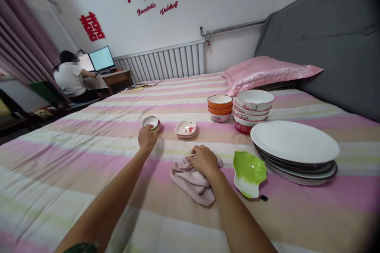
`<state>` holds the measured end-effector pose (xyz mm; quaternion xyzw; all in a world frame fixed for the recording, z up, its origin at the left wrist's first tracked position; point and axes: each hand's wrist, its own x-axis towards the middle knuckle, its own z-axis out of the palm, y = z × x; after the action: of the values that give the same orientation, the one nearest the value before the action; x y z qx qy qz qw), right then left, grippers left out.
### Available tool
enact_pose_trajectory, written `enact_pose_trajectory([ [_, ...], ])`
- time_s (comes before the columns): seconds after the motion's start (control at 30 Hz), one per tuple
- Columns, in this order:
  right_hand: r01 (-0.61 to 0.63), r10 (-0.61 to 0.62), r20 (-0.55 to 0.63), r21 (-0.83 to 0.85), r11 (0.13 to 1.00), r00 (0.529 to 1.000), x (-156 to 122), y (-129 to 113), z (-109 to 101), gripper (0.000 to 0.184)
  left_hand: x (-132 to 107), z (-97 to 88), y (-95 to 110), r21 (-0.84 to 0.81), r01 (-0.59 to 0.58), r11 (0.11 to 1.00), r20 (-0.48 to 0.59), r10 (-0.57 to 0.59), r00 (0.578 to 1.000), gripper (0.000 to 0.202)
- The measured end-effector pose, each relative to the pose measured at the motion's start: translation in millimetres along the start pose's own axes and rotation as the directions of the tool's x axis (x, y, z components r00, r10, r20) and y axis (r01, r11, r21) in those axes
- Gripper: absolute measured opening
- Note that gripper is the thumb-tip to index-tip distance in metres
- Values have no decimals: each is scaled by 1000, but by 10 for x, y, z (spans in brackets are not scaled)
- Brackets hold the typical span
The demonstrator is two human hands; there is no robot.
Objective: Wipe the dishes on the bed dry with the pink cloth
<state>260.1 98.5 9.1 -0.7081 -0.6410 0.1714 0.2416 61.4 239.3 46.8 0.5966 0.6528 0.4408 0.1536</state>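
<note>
My left hand (147,139) reaches forward to a small group of little round dishes (152,122), its fingers closed at the near edge of a white one with some green on it. Part of that group is hidden behind the fingers. My right hand (204,160) rests on a crumpled pale pink cloth (192,184), fingers curled over its upper part. Between and beyond the hands sit stacked small square dishes (185,129) with a red pattern. Right of the cloth lies a green and white leaf-shaped dish (249,170).
Large oval plates (293,142) are stacked at the right. Behind them stand a pile of white and red bowls (255,101) and a pile of orange bowls (220,104). A pink pillow (267,72) lies on the striped bedspread (74,158). At far left, a person (71,77) sits facing monitors.
</note>
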Motion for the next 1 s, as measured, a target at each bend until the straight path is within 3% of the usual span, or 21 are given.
enact_pose_trajectory([
  [0.1, 0, 0, 0, -2, 1000, 1000, 5, -1, 13, 25, 123, -87, -86, 170, -133, 976, 26, 130, 991, 28],
  [0.2, -4, 4, 2, 2, 1000, 1000, 16, 4, 27, 25, 249, -43, -120, 292, -207, 934, 100, 186, 977, 29],
  [0.4, -8, 8, 5, 10, 1000, 1000, 21, 15, 22, 25, 414, 69, -125, 480, -197, 855, 174, 127, 976, 16],
  [0.63, -15, 15, 1, 44, 999, 1000, 22, 12, 35, 23, 365, 62, -30, 532, -145, 834, 95, 112, 989, 27],
  [0.8, -20, 19, 4, 114, 993, 1000, 53, 44, -5, 22, 276, -44, 295, 471, -166, 866, -5, 191, 982, 28],
  [0.9, -47, 49, -8, 165, 985, 999, 87, 85, -81, 27, 56, -112, 551, 384, -199, 901, -74, 245, 967, 31],
  [0.93, -60, 64, -13, 177, 982, 998, 93, 100, -112, 27, -56, -123, 625, 321, -218, 922, -94, 260, 961, 31],
  [1.0, -86, 93, -27, 191, 978, 995, 87, 129, -182, 25, -317, -121, 730, -120, -189, 975, -109, 177, 978, 27],
])
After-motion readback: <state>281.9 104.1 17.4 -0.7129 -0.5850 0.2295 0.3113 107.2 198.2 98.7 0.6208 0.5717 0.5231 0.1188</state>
